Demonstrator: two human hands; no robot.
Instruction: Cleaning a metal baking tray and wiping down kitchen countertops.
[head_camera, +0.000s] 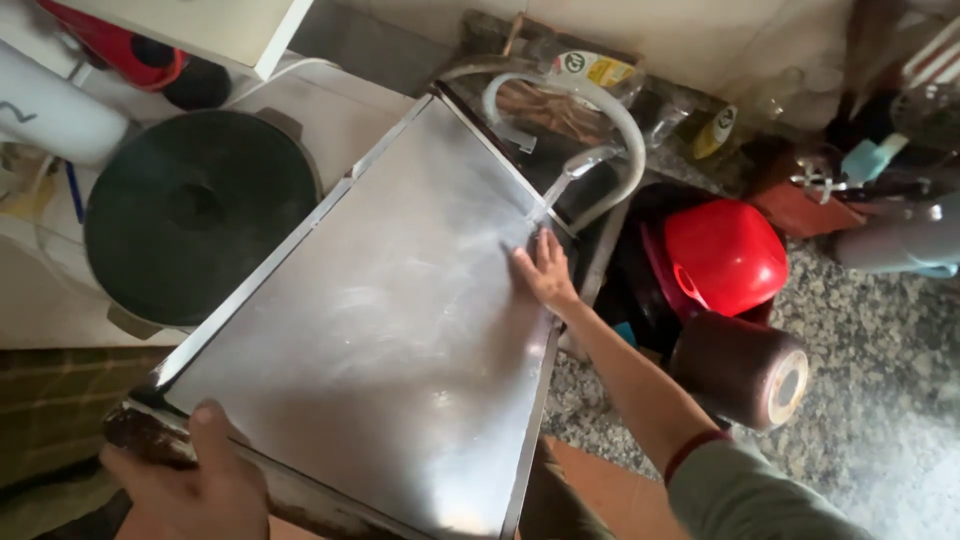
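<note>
Steel tray (380, 330), large, flat and rectangular, fills the middle of the view, tilted so its far corner sits under a thin stream of water from a curved tap (600, 150). My left hand (190, 480) grips the tray's near corner, thumb pressed on top of the metal and fingers curled underneath. My right hand (545, 270) lies flat on the tray's far right edge, fingers spread open and touching the wet surface just below the water stream. To the left of the tray sits a round black pan (195, 215), close beside the tray's long edge. To the right of the tray, on a speckled stone floor (880, 370), rest a red plastic container (725, 255) and, nearer me, a dark brown cylindrical pot (745, 370) lying on its side.
</note>
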